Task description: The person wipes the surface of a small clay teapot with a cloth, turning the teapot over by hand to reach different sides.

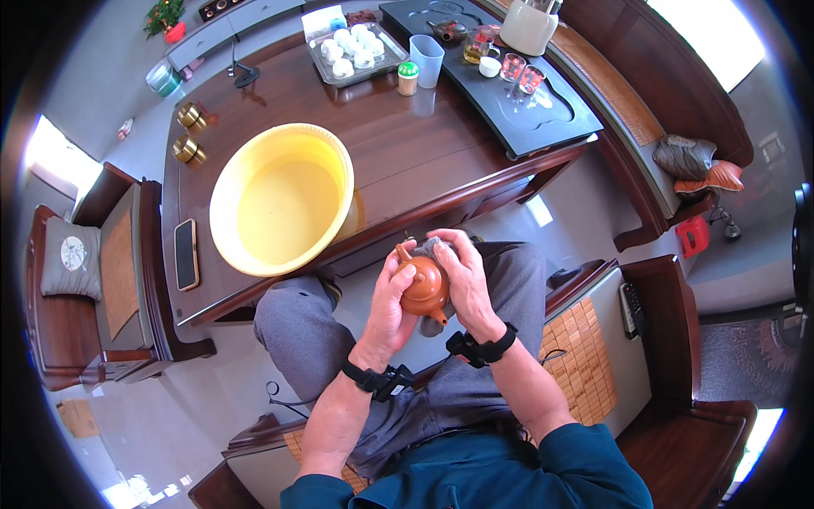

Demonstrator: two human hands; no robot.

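Note:
An orange-brown clay teapot (426,287) is held above my lap, its spout pointing down toward me. My left hand (389,299) grips it from the left, with the thumb on the lid beside the knob. On the right side, my right hand (467,280) presses a grey cloth (437,247) against the teapot. Part of the cloth hangs below the pot, and the rest is hidden behind the pot and fingers. Past my left knee, a yellow plastic basin (283,200) stands on the wooden table (394,153) with what looks like shallow water in it.
A phone (186,254) lies by the basin. Farther back are a metal tray (343,79) of white cups, a toothpick holder (407,79) and a plastic jug (426,60). A black tea tray (509,108) bears a dark teapot (448,29) and glasses. The table's edge runs before my knees.

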